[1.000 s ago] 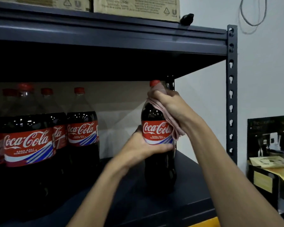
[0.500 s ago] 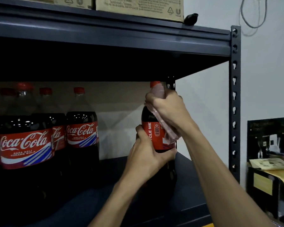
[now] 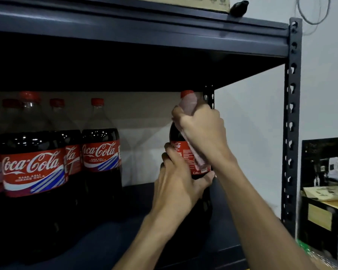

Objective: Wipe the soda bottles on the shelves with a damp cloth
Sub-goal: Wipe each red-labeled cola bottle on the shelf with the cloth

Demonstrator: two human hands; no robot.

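One red-labelled plastic soda bottle [image 3: 181, 152] stands at the dark metal shelf's [image 3: 105, 242] right end; fingers of our left hand [image 3: 176, 188] wrap its label, those of our right hand [image 3: 203, 133] squeeze a pink cloth [image 3: 188, 104] round its neck.

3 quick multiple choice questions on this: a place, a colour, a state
1. The held bottle is where relative to the other bottles? A) left B) right C) one shelf up
2. Cloth colour? A) pink B) green C) black
3. The right hand is: A) hanging idle B) flat on a box C) gripping the cloth round the bottle's neck
B, it is apart beside the rear post; A, pink folds show below the red cap; C, fingers curl round cloth and neck.
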